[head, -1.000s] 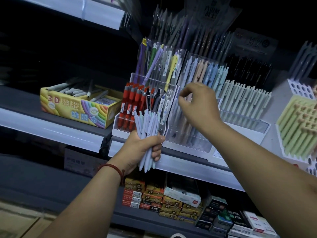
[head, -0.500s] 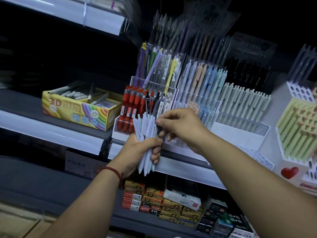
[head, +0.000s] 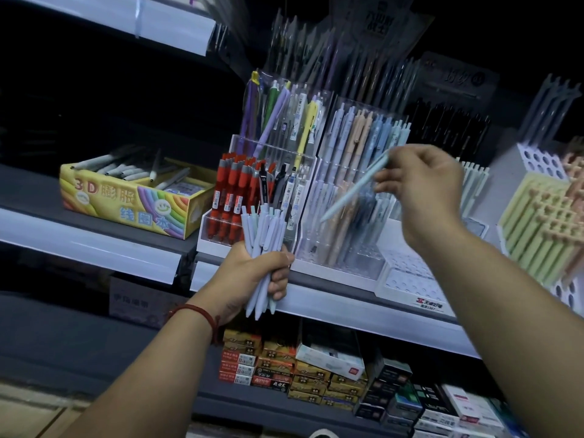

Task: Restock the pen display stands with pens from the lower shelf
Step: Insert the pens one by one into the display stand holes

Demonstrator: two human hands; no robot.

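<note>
My left hand (head: 252, 273) grips a bundle of pale blue and mint pens (head: 264, 245) upright in front of the shelf edge. My right hand (head: 423, 188) pinches a single pale mint pen (head: 354, 188) by its upper end, tip slanting down to the left, in front of the clear tiered pen stand (head: 347, 191) that holds pastel blue, peach and mint pens. The pen hangs just ahead of the stand's middle tier, not seated in any slot.
A clear stand with red and black pens (head: 240, 197) is left of the pastel one. A yellow 3D box (head: 136, 197) sits further left. A white holed stand (head: 407, 273) and a yellow-green pen rack (head: 537, 229) are to the right. Boxes (head: 303, 371) fill the lower shelf.
My right hand went from the stand down to the bundle, pulled out one mint pen and carried it up and right toward the pastel stand. The left hand stayed in place.
</note>
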